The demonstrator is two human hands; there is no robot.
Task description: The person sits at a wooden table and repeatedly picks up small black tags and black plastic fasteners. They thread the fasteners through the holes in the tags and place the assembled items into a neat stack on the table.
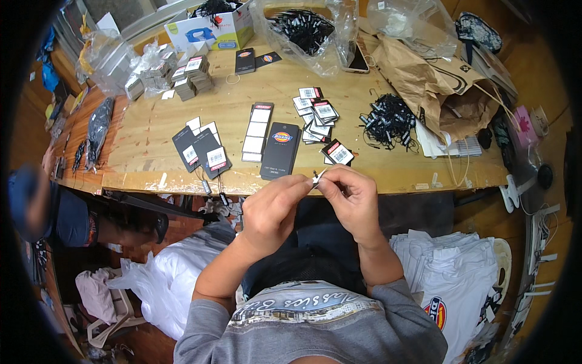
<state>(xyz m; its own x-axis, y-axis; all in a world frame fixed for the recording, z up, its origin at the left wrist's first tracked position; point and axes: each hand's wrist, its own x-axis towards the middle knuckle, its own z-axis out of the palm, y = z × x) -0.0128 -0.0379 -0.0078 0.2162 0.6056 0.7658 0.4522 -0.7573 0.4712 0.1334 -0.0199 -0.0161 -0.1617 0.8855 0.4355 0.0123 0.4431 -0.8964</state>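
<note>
Just over the table's near edge, my left hand [273,209] and my right hand [350,200] meet, closed in a pinch on a small white tag [317,177]. It is seen nearly edge-on, with a dark bit at its top. Beyond my fingers lie a barcode tag [338,151] and a loose pile of similar tags [315,118]. A stack of long black hang tags [280,151] is near my left hand, beside a row of white-faced tags [257,130]. Farther left, black tags with strings [203,148] hang partly over the edge. A tangle of black tag strings [391,121] sits to the right.
Behind are a carton [212,30], a clear bag of black strings [301,30], a phone [357,60] and stacked tags [193,76]. A brown paper bag [424,79] lies at right. Folded white shirts [448,261] and a white plastic bag [182,267] flank me. Another person [66,212] is at left.
</note>
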